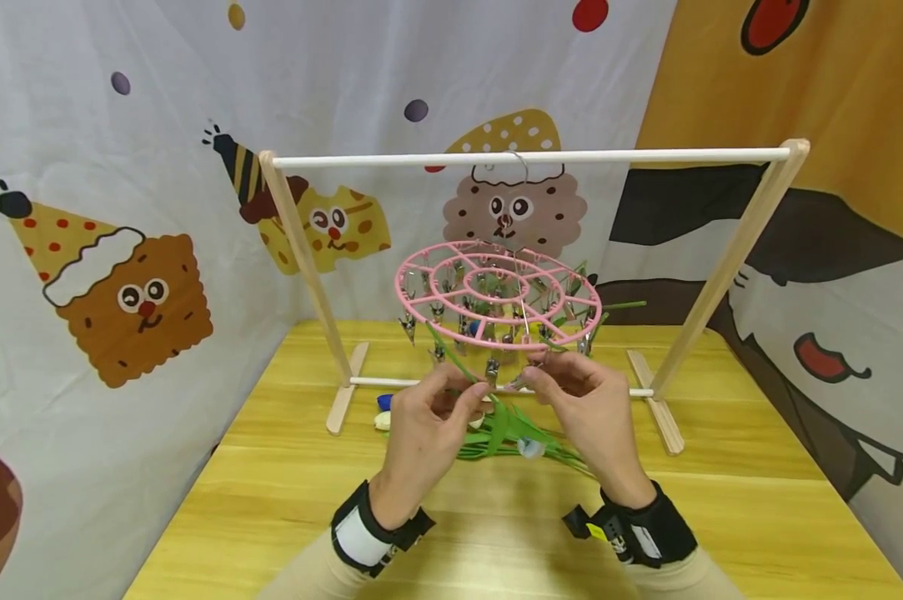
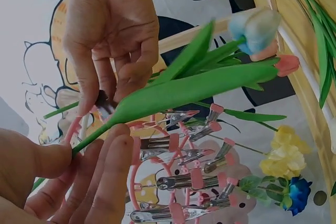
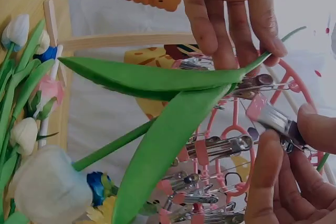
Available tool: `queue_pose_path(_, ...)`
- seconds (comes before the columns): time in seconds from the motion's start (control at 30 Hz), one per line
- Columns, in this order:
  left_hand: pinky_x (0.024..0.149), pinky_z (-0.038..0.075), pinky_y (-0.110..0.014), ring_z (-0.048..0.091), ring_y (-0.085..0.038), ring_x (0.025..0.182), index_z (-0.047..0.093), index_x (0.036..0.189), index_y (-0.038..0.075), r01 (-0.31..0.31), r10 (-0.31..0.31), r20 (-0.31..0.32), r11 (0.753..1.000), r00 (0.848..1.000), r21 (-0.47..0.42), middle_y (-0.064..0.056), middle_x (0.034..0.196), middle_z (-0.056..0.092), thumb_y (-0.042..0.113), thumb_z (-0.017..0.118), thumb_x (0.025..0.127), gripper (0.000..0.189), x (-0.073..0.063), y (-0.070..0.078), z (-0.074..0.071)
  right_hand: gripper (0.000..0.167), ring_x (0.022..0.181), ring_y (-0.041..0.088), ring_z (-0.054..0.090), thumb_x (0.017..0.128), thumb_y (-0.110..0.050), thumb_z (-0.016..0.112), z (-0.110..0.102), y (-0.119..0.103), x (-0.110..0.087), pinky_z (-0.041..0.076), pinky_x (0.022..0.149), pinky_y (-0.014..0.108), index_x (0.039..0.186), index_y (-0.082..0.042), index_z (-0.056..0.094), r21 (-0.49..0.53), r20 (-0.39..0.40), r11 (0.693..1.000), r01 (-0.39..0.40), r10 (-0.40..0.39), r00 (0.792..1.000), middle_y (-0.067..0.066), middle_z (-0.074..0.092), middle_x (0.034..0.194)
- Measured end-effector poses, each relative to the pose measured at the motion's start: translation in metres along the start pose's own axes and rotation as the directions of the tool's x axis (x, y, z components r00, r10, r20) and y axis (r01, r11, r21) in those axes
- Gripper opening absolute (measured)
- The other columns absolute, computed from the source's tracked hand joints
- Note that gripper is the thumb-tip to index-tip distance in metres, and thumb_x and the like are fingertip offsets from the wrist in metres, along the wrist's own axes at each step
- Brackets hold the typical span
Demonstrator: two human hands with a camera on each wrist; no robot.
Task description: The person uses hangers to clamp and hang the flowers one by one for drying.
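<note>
A pale blue and white artificial tulip (image 3: 52, 184) hangs head down, its long green leaves (image 3: 168, 145) spread below my left hand (image 1: 428, 417). That hand pinches the stem between thumb and fingers, close to the front edge of a pink round clip hanger (image 1: 526, 345). My right hand (image 1: 589, 408) pinches a metal clip with pink tips (image 3: 275, 119) by its handle end, beside the tulip's stem. Several more metal clips (image 2: 189, 182) dangle from the hanger. Among them hang a blue flower (image 2: 298, 195), a yellow flower (image 2: 286, 150) and a pink-red bloom (image 2: 287, 65).
The hanger's hook is over the white crossbar (image 1: 391, 160) of a rack with wooden posts (image 1: 308, 258) and feet (image 1: 346, 392). Under the hanger, several loose artificial flowers (image 1: 489, 450) lie on the wooden table (image 1: 271, 500). A printed cloth (image 1: 331, 75) hangs behind.
</note>
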State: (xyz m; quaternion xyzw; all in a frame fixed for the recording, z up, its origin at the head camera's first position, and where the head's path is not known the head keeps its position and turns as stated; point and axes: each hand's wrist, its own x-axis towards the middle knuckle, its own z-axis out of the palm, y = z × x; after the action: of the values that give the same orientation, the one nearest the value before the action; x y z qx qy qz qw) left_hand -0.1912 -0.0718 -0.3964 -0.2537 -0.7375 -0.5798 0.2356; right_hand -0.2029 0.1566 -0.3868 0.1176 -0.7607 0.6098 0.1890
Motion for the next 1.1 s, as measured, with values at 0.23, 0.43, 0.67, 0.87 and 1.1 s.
queue_pose_path(0.23,0.076,0.076,-0.044,0.090,-0.020,0.086,0.079,0.113,0.009,0.094,-0.090,0.033,0.985,0.995,-0.143,-0.019,0.117,0.086,0.015,0.076,0.115,0.007,-0.003,-0.001,0.005,0.011,0.083,0.012,0.083,0.106,-0.014,0.089,0.000,0.002,0.000,0.070,0.080,0.026,0.114,-0.006,0.089,0.003,0.011,1.000,0.027,-0.027,1.000,-0.001,0.088,0.097)
queue_pose_path(0.43,0.078,0.076,-0.040,0.090,-0.019,0.086,0.079,0.114,0.003,0.107,-0.099,0.051,0.974,0.994,-0.199,-0.023,0.119,0.084,0.013,0.077,0.114,0.011,-0.001,-0.003,0.014,0.008,0.078,0.017,0.083,0.105,-0.012,0.089,-0.001,0.003,-0.001,0.070,0.078,0.026,0.110,-0.006,0.089,0.001,-0.012,0.999,0.041,-0.041,0.999,0.001,0.087,0.091)
queue_pose_path(0.67,0.078,0.076,-0.038,0.090,-0.015,0.086,0.077,0.113,0.001,0.090,-0.077,0.066,0.969,0.995,-0.229,-0.023,0.110,0.088,0.012,0.076,0.115,0.011,0.002,-0.001,0.020,0.008,0.078,0.017,0.082,0.105,-0.014,0.090,-0.003,0.002,-0.002,0.070,0.075,0.028,0.108,-0.007,0.089,0.005,-0.011,1.000,0.007,-0.007,1.000,0.002,0.087,0.093)
queue_pose_path(0.87,0.079,0.076,-0.038,0.090,-0.020,0.085,0.080,0.115,0.005,0.096,-0.082,0.075,0.970,0.994,-0.222,-0.019,0.102,0.088,0.015,0.076,0.115,0.010,0.002,-0.001,0.021,0.014,0.079,0.018,0.083,0.107,-0.018,0.089,-0.004,0.003,-0.002,0.072,0.075,0.031,0.114,-0.006,0.089,0.019,0.029,0.999,-0.031,0.030,0.999,0.007,0.088,0.099)
queue_pose_path(1.1,0.078,0.076,-0.038,0.090,-0.017,0.086,0.080,0.119,0.005,0.088,-0.071,0.092,0.977,0.993,-0.195,-0.018,0.103,0.089,0.015,0.074,0.116,0.012,0.000,0.000,0.020,0.020,0.094,0.017,0.085,0.110,-0.021,0.086,-0.008,0.006,-0.006,0.072,0.088,0.029,0.125,-0.008,0.086,0.008,0.078,1.000,-0.030,0.029,0.997,0.007,0.088,0.116)
